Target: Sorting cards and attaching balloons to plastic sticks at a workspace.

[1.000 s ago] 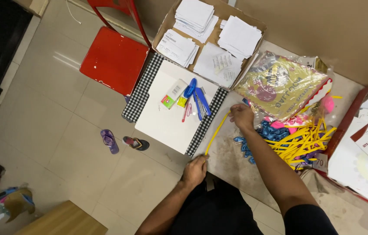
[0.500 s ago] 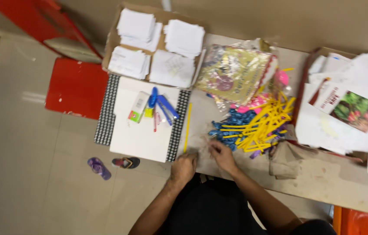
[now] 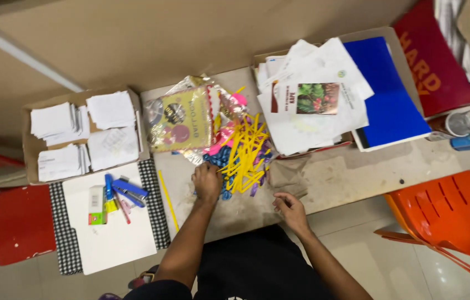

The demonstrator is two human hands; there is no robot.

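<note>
At table edge, left hand fingers together on yellow strips (crowded), right hand loosely curled — bare tabletop.

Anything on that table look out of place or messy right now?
Yes. The yellow strips lie in a loose, crisscrossed heap by the left hand, and one yellow strip lies apart near the white board. The papers spill askew over their box edge.

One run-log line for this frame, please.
left hand: on strip pile | right hand: empty, on table | lone yellow strip beside
</note>
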